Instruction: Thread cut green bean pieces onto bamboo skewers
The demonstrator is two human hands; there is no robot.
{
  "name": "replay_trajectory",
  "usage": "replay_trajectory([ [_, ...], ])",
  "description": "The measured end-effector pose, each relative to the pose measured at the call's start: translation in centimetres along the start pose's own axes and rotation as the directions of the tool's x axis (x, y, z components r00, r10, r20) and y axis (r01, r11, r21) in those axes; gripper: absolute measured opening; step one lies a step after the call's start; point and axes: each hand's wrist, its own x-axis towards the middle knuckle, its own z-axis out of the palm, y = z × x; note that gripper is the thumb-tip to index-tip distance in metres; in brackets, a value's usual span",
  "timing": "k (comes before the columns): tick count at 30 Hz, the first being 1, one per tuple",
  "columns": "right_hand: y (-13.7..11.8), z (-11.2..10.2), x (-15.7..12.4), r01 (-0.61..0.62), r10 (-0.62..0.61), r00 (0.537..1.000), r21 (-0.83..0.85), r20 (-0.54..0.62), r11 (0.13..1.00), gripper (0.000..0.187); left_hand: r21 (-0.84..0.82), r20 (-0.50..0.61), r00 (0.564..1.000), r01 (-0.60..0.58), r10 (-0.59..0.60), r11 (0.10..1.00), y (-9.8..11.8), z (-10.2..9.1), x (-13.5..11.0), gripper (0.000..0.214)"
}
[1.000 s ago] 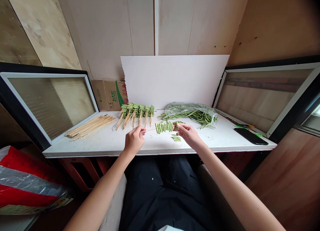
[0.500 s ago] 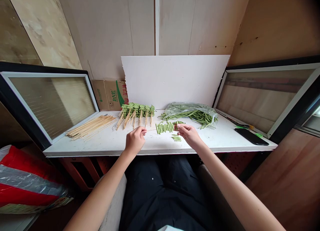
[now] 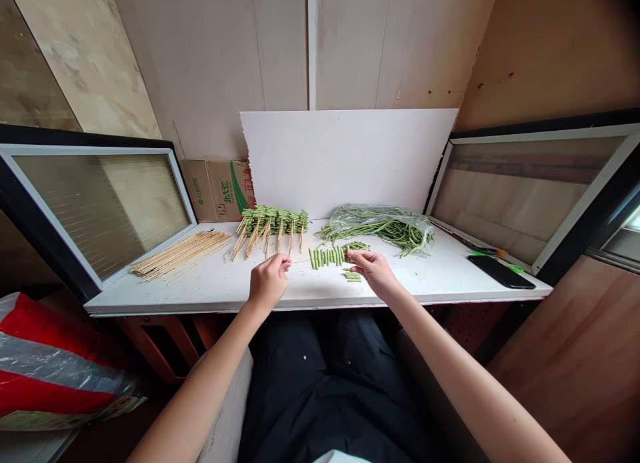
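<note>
Spanning the gap between the separated hands, one stick carries a row of green bean pieces; the left hand pinches its bare end, the right hand closes on the row's far end. Loose cut pieces beside the right hand and bare sticks left of the left hand appear unused. Beyond the left hand, stacked skewers look finished; beyond the right, bagged long beans remain uncut.

White tabletop bears: bare wooden skewers, stacked skewers of green bean pieces, long beans in clear plastic, loose cut pieces, a black phone.
</note>
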Motion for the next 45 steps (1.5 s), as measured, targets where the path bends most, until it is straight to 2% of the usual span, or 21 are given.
replay_trajectory([
  [11, -1.3, 0.5, -0.6, -0.085, 0.085, 0.996, 0.007, -0.014, 0.996, 0.044, -0.030, -0.044, 0.999, -0.006, 0.005, 1.000, -0.6, 0.0, 0.0, 0.024],
  [19, -1.3, 1.0, -0.7, -0.077, 0.078, 0.992, 0.014, -0.096, 0.997, 0.046, -0.057, -0.039, 0.999, -0.005, 0.003, 0.998, 0.1, 0.4, -0.3, 0.029],
  [22, -1.6, 1.4, -1.0, -0.065, 0.065, 0.993, 0.001, -0.100, 0.998, 0.045, -0.063, -0.069, 0.997, -0.021, 0.017, 0.998, 0.4, 0.0, -0.2, 0.030],
  [28, -2.0, 2.0, -1.3, -0.002, 0.005, 0.994, 0.027, -0.109, 1.000, 0.040, -0.048, -0.060, 0.998, -0.014, 0.011, 0.999, 0.5, 0.2, -0.3, 0.032],
  [33, -1.6, 2.1, -1.3, -0.017, 0.020, 0.991, 0.023, -0.135, 1.000, 0.040, -0.062, -0.073, 0.996, -0.051, 0.047, 0.997, 0.3, 0.3, -0.4, 0.032],
  [41, -3.1, 1.7, -1.5, -0.016, 0.019, 0.999, 0.070, -0.038, 0.997, 0.040, -0.118, -0.082, 0.996, -0.038, 0.029, 0.992, 0.9, 0.1, 0.0, 0.025],
  [45, -2.9, 1.7, -1.5, -0.021, 0.020, 1.000, 0.047, 0.024, 0.999, 0.039, -0.127, -0.074, 0.997, -0.004, -0.005, 0.992, 0.6, 0.0, 0.1, 0.021],
])
